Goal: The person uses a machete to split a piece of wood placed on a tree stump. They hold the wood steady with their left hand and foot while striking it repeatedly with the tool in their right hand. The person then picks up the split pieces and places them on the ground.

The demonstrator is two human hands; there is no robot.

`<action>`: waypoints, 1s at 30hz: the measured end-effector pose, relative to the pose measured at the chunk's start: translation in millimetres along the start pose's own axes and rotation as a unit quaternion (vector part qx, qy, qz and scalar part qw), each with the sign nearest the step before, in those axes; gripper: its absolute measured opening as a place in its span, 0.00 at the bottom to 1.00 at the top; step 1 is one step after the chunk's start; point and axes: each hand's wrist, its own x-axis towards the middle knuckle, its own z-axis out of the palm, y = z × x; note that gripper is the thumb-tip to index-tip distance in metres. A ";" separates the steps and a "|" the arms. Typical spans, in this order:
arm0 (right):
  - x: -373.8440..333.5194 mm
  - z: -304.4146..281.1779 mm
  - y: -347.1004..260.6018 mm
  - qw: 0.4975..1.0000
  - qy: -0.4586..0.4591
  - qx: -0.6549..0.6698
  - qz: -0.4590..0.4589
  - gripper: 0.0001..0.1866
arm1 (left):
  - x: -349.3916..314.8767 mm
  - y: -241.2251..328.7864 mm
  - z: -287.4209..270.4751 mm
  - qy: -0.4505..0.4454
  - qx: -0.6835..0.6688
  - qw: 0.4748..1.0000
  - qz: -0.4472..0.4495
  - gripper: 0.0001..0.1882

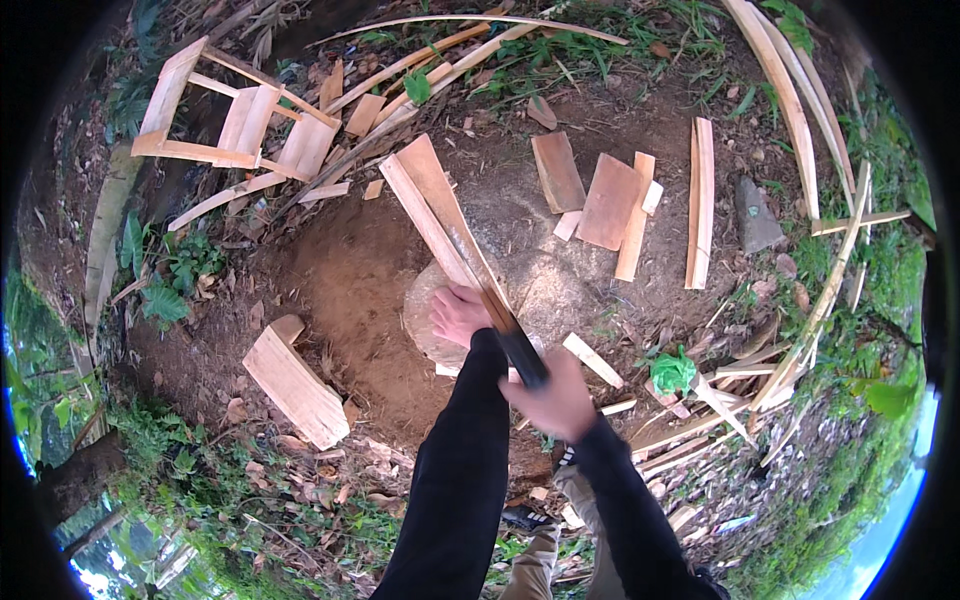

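Your left hand [460, 315] closed on plank [426, 205] at near end, over stump [420, 322], likely steadying it. Your right hand [560, 398], blurred, gripped dark blade [516, 345] along plank, presumably for control. Stump probably gave firm backing. Loose boards [608, 200] lay beyond, perhaps leaving arm room.

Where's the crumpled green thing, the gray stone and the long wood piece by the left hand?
Crumpled green thing [672, 373]: head view, on its middle.
Gray stone [758, 217]: head view, on its flat face.
Long wood piece [426, 221]: head view, on its pale left side.
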 end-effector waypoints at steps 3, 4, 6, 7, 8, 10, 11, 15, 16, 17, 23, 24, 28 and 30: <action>-102.3 -43.3 9.8 0.998 -0.054 0.026 0.017 0.08 | -14.3 3.7 -5.7 -0.082 -0.017 0.996 -0.010 0.13; -128.7 -51.6 12.9 0.997 -0.056 0.052 0.024 0.05 | -14.6 10.1 -9.7 -0.066 0.007 0.998 -0.013 0.13; -142.1 -53.0 13.1 0.996 -0.068 0.055 0.007 0.04 | -7.2 7.1 -10.7 -0.007 -0.031 0.999 -0.011 0.13; -115.6 -37.0 15.2 0.998 -0.054 0.020 0.005 0.08 | -16.5 9.8 -5.7 0.004 -0.062 0.998 -0.005 0.13; -75.7 -18.8 15.5 0.999 -0.037 -0.011 -0.012 0.12 | -12.6 7.1 -12.5 -0.060 -0.010 0.998 -0.002 0.12; -6.8 13.9 18.5 0.996 0.019 -0.023 -0.079 0.20 | -8.1 17.8 -12.2 -0.054 -0.011 0.998 -0.004 0.12; 11.7 17.1 14.9 0.993 0.033 -0.026 -0.106 0.15 | -5.6 12.8 -11.3 -0.051 -0.003 0.999 -0.007 0.12; -77.8 -35.8 -0.4 0.993 -0.095 -0.037 0.064 0.19 | -6.4 1.3 -4.7 -0.057 0.017 0.998 -0.015 0.12; -119.4 -51.1 4.2 0.993 -0.096 0.010 0.067 0.21 | -8.8 1.7 -9.7 -0.054 0.021 0.998 -0.009 0.11; -130.1 -56.0 7.8 0.994 -0.090 0.022 0.062 0.23 | -12.5 9.4 -12.5 -0.048 0.019 0.999 -0.001 0.11; 0.9 16.4 18.7 0.999 -0.020 -0.032 -0.039 0.23 | -8.1 -0.6 5.6 -0.012 0.034 0.999 -0.003 0.11; 11.8 13.0 10.3 0.998 -0.017 0.002 -0.063 0.19 | -5.4 0.8 7.4 -0.014 0.029 0.999 -0.008 0.11; -87.9 -30.1 2.4 0.999 -0.041 0.001 0.002 0.11 | -1.1 3.6 -6.1 0.009 0.009 1.000 0.009 0.11; -141.1 -39.0 -0.2 0.999 -0.032 0.019 -0.023 0.08 | -1.7 -0.1 -14.2 0.004 0.015 1.000 0.004 0.11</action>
